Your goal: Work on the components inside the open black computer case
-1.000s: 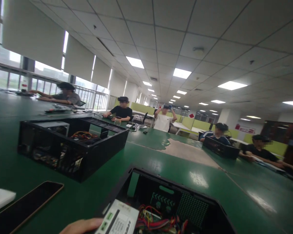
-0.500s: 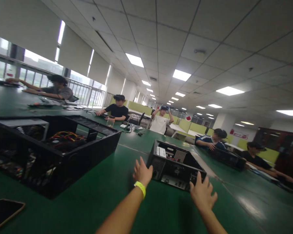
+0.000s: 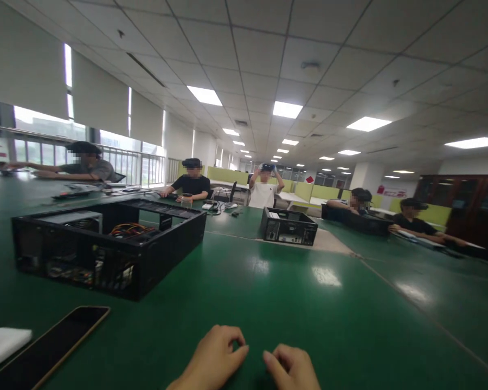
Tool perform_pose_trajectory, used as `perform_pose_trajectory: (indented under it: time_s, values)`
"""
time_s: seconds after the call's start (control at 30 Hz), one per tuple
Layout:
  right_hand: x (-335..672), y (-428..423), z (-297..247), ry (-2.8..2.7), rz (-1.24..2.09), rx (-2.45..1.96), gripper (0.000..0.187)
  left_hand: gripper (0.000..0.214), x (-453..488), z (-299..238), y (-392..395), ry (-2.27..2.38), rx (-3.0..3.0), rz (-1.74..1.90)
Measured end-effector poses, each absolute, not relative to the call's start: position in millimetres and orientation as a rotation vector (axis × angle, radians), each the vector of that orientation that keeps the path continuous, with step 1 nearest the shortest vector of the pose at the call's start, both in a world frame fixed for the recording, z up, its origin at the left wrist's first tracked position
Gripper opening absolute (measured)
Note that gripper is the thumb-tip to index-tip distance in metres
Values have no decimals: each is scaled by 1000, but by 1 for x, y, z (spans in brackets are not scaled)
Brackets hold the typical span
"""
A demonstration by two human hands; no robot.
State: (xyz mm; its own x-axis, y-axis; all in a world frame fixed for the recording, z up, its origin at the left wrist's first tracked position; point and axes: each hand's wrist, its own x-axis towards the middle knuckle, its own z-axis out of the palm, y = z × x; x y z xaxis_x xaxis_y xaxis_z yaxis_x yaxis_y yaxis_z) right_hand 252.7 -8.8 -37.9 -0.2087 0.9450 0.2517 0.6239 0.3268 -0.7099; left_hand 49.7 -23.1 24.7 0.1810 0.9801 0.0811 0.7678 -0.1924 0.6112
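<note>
My left hand [image 3: 217, 355] is low in the middle of the view, its fingers loosely curled with a gap between thumb and forefinger. Just to its right is my right hand [image 3: 290, 368], also curled, its thumb apart from the bent fingers. I see nothing in either hand, and the two do not touch. Beyond them on the green table [image 3: 244, 292], a small black computer case [image 3: 290, 233] stands with its top open. A larger open black computer case [image 3: 158, 265] lies at the left, with a power supply and coloured cables [image 3: 132, 230] inside.
At the lower left lie a dark phone-like slab [image 3: 61, 344] and a white object [image 3: 4, 346]. Cables and a small white device [image 3: 208, 206] are farther back. Several people sit around the table; one person [image 3: 264, 189] at the far side has raised hands.
The small case now stands farther away, up the table. My hands have drawn back from beside it toward me, closer together, and their spread fingers have curled. The view has shifted and levelled.
</note>
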Motion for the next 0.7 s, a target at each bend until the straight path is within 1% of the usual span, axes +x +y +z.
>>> perform_pose_trajectory:
  time_s: [0.1, 0.2, 0.33, 0.47, 0.57, 0.7]
  values:
    - [228, -25, -17, -1919, 624, -1432, 44, 29, 48, 16, -47, 1637, 2070, 636]
    - [208, -37, -2, -2032, 615, -1446, 42, 29, 47, 14, -65, 1637, 2149, 627]
    - [194, -50, -4, -1981, 570, -1374, 44, 31, 39, 18, -78, 1686, 2271, 669]
    - [192, -67, -7, -1929, 657, -1238, 41, 26, 28, 19, -80, 1666, 2338, 721]
    - [194, -79, -2, -1939, 705, -1143, 36, 26, 22, 16, -79, 1608, 2343, 790]
    - [196, -84, -1, -1935, 743, -1104, 34, 25, 19, 12, -78, 1555, 2366, 804]
